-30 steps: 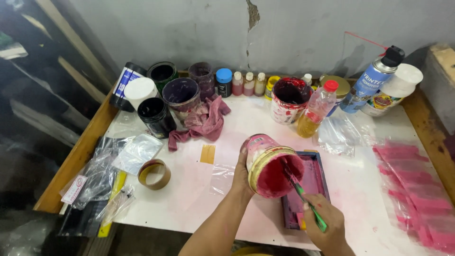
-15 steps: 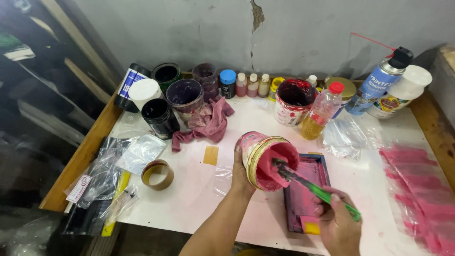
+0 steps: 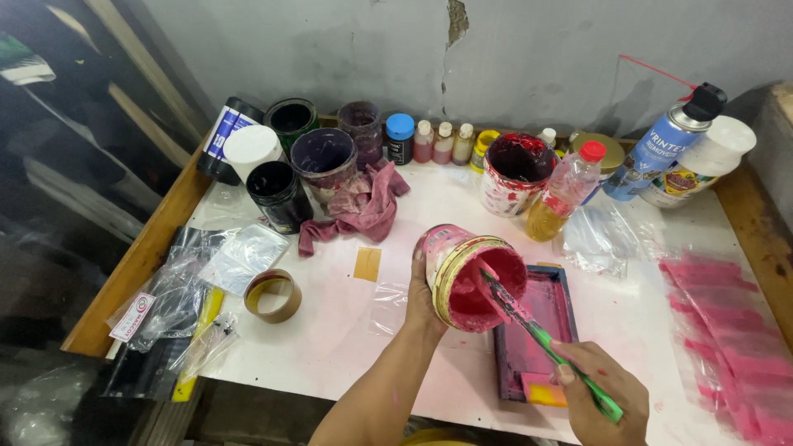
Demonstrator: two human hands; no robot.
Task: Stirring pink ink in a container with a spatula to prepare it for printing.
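My left hand (image 3: 423, 296) grips a paint can (image 3: 459, 272) tilted on its side, its mouth full of pink paint and facing me. My right hand (image 3: 601, 398) holds a green-handled stick (image 3: 552, 348) whose pink-smeared tip reaches into the can's mouth. Under the can lies a small dark-framed screen tray (image 3: 538, 339) coated in pink paint, on the white tabletop (image 3: 330, 330).
Several open paint cans (image 3: 324, 155), small bottles (image 3: 444, 142), a red-stained can (image 3: 517, 172), an oil bottle (image 3: 565, 190) and a spray can (image 3: 666, 142) line the back. A pink rag (image 3: 363, 208), tape roll (image 3: 273, 295), plastic bags (image 3: 192, 289) sit left; pink-stained plastic sheet (image 3: 727, 339) right.
My right hand has drawn back toward me and lowered, so the stick now slants from the can's mouth down to the lower right. The can stays tilted in my left hand.
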